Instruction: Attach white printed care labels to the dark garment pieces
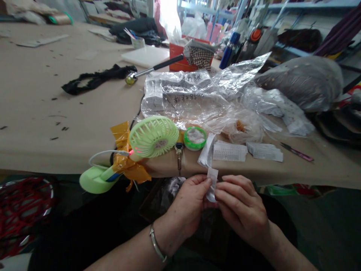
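My left hand (187,203) pinches a small white label (212,176) between thumb and fingers, just off the table's front edge. From the right, my right hand (244,210) closes its fingers on the lower part of the same label. Beyond my hands, a strip of white labels (207,152) lies at the edge, beside a stack of printed labels (229,151) and another stack (265,151). Left of them are a green round tin (194,138) with white fluff and a soldering-iron-like tool (179,154) with its tip pointing toward me.
A green fan (153,137) with orange tape stands at the edge, left of my hands. Small pink-handled scissors or tweezers (297,152) lie right. Clear plastic bags (186,98), a black cloth (96,79) and a red box (176,58) are farther back on the table (104,113).
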Motion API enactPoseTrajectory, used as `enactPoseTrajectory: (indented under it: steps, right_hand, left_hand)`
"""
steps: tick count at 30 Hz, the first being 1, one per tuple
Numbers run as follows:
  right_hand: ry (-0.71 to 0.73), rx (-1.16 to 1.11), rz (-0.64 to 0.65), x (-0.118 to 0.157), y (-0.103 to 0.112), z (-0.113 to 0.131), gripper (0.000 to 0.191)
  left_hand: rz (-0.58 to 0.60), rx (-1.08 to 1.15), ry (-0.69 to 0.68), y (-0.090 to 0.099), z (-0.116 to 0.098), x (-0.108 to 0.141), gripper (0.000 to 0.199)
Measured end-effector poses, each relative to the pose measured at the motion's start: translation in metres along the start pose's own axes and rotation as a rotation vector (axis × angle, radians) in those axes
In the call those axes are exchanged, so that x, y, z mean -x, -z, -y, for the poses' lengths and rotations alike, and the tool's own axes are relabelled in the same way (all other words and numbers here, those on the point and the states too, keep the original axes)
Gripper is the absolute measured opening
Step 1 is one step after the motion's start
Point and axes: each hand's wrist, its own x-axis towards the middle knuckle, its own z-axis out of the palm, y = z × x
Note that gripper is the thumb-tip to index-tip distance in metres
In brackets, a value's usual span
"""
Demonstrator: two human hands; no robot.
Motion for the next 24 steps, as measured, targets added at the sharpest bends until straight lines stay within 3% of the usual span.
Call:
enactPoseTrajectory:
  steps: [5, 9, 14, 18, 24]
  right_hand:
    - [-0.246, 0.375, 0.040, -0.014, -0.004, -0.027, 0.044]
    - [-0.245, 0.472, 0.083, -0.014, -0.009, -0.035, 0.027]
    - [-0.185, 0.331, -0.070, -0.005, -0.006, -0.043, 0.011]
    - [-0.114, 0.106, -0.164, -0.001, 0.000, -0.036, 0.011]
    - [0.068, -0.129, -0.054, 0.006, -0.005, -0.009, 0.010]
  left_hand:
    - [-0.129, -0.160, 0.063, 0.000, 0.001, 0.001, 0.014]
    - [-0.165, -0.192, 0.084, -0.001, 0.003, 0.001, 0.012]
    - [-0.168, -0.215, 0.106, -0.002, 0.001, -0.001, 0.013]
    - [-0.117, -0.163, 0.159, -0.006, -0.003, -0.001, 0.017]
    - [0.020, 0.016, 0.105, -0.011, -0.002, 0.002, 0.012]
